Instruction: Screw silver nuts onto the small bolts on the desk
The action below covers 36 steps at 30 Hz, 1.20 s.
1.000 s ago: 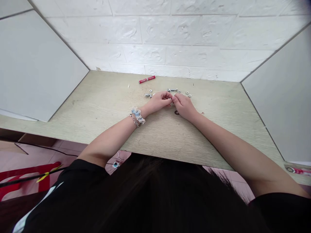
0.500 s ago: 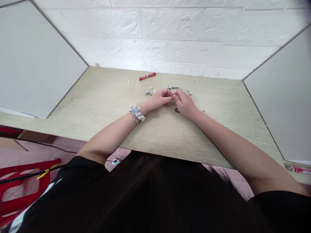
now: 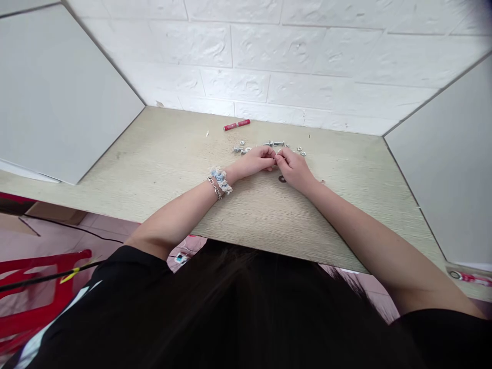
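Note:
My left hand [image 3: 258, 161] and my right hand [image 3: 293, 166] meet fingertip to fingertip over the table [image 3: 246, 215]. Both are closed in a pinch, and whatever sits between the fingers is too small and hidden to name. Just beyond them lie a bolt [image 3: 277, 144] and, to the left, another bolt [image 3: 238, 149] partly behind my left hand. One nut [image 3: 242, 143] rests near that left bolt. Two more nuts, one nut [image 3: 299, 148] behind the other nut [image 3: 303, 154], lie right of my right hand. A dark washer [image 3: 282, 179] is beneath my right hand, partly covered.
A red marker-like tube [image 3: 237, 125] lies near the white brick wall [image 3: 277, 46]. Pale panels stand at the left [image 3: 65, 97] and right [image 3: 449, 159]. Another red tube [image 3: 471, 277] is at the right edge. A red stool [image 3: 49, 302] stands on the floor at lower left.
The view has shifted slightly, so the table items appear a little lower and to the right. My hands keep the same pinch together, with only slight finger movement.

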Available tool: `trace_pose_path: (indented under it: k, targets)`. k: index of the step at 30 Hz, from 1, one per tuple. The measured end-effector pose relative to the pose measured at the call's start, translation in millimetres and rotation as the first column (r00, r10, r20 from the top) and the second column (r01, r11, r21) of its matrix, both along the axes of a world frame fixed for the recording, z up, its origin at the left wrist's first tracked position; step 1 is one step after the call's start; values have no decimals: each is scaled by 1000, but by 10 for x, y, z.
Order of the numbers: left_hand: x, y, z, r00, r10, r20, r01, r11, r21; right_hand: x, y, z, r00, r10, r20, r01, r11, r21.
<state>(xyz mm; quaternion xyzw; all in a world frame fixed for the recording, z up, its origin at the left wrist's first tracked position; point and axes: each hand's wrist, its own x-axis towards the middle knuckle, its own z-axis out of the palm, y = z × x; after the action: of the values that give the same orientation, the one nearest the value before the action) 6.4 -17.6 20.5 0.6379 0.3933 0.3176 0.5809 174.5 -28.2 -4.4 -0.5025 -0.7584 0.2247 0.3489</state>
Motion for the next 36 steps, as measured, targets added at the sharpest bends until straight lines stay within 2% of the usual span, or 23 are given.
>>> trace_pose_path:
  k: [9, 16, 22, 36]
  targets:
    - [-1, 20, -11, 1000, 18, -9, -18, 1000, -12, 6, 64, -63, 998, 57, 15, -58, 997, 46]
    - [-11, 39, -31, 999, 18, 44, -16, 998, -58, 5, 72, -74, 998, 63, 22, -64, 996, 55]
    - [0, 8, 15, 999, 27, 17, -26, 998, -63, -5, 47, -43, 999, 49, 2, -49, 998, 43]
    - [20, 20, -48, 998, 65, 26, -64, 998, -25, -4, 1, 3, 1000, -5, -17, 5, 1000, 24]
